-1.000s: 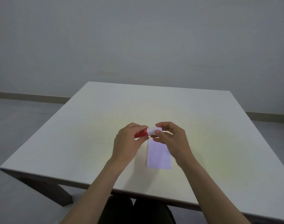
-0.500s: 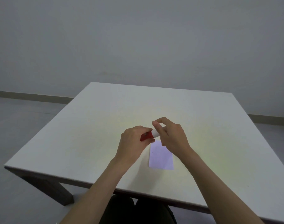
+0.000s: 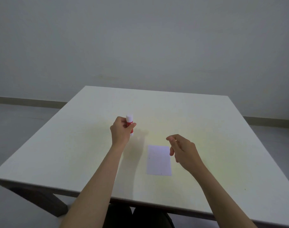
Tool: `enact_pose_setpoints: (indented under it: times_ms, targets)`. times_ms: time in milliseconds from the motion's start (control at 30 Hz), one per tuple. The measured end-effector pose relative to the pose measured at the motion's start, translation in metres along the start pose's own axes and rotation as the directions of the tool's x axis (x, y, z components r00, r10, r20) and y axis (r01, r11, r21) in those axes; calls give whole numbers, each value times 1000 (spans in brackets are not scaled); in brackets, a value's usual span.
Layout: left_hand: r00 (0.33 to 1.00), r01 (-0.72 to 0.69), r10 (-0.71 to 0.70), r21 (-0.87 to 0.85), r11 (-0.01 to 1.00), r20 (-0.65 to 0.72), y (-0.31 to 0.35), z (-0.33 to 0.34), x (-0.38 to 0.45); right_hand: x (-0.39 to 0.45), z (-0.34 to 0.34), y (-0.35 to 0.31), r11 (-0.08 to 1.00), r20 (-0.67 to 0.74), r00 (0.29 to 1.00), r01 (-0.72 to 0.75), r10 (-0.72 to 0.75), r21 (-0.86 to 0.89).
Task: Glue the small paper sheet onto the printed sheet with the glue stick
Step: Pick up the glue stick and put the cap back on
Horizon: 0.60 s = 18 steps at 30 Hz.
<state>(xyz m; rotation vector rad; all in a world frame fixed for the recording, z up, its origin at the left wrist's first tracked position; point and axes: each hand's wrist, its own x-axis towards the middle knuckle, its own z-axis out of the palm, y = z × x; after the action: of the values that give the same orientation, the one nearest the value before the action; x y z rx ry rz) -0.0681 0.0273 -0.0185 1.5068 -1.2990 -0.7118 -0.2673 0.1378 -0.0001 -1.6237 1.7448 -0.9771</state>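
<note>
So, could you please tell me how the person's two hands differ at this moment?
The left hand is closed around the upright glue stick, while the right hand holds nothing, its fingers loosely curled. The left hand is farther out over the table, left of the paper sheet; the right hand hovers at the sheet's right edge. Both are bare.

The glue stick in my left hand looks like smooth red-and-white plastic. At five o'clock from it lies a matt, flat paper sheet. The surface beneath is pale, smooth and matt.
</note>
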Motion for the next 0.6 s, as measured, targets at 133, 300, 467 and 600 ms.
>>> enact_pose_setpoints:
  times_ms: [133,300,467,600]
  targets:
    - [1000,18,-18,-1,1000,-17,-8,4,-1,0,1,3,1000,9,1000,-5,5,-17]
    - [999,21,-20,20,1000,-41,-12,6,-2,0,2,3,1000,7,1000,5,-5,-18]
    - [998,9,-5,65,998,-56,-19,11,-3,-2,4,1,1000,15,1000,13,-12,-4]
    - [998,-9,15,85,996,-59,-24,12,-5,-5,3,0,1000,14,1000,22,-22,-8]
